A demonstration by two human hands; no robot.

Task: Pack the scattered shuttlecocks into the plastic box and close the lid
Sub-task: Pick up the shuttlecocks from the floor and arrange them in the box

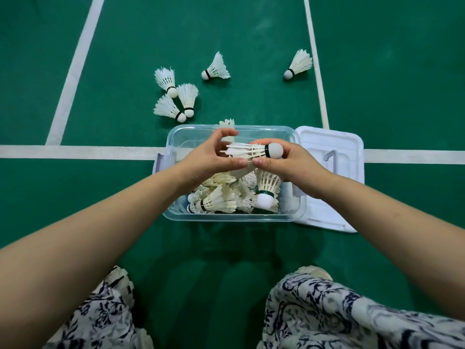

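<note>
Over the box [226, 219], holds one shuttlecock [247, 151] level, cork toward 3 o'clock. Pinches the cork end in the curled fingers of the right hand [294, 165]. Cups the feathers in the curled fingers and thumb of the left hand [208, 161]. Shows a pile [219, 200] already inside, massed toward the 6 o'clock wall. Below the right hand, a second shuttlecock [266, 187], cork down: gripped or merely resting on the pile, cannot tell. Leaves six out on the court [251, 34]: a trio [176, 99] at 11 o'clock of the box, a single [217, 68] at 12, an outlier [299, 64] at 1, and a straggler [227, 122] just beyond the far rim. Leaves the lid [334, 144] off, flat beside the box at 3 o'clock. Judged past halfway; remaining pickups and closing not yet done.
</note>
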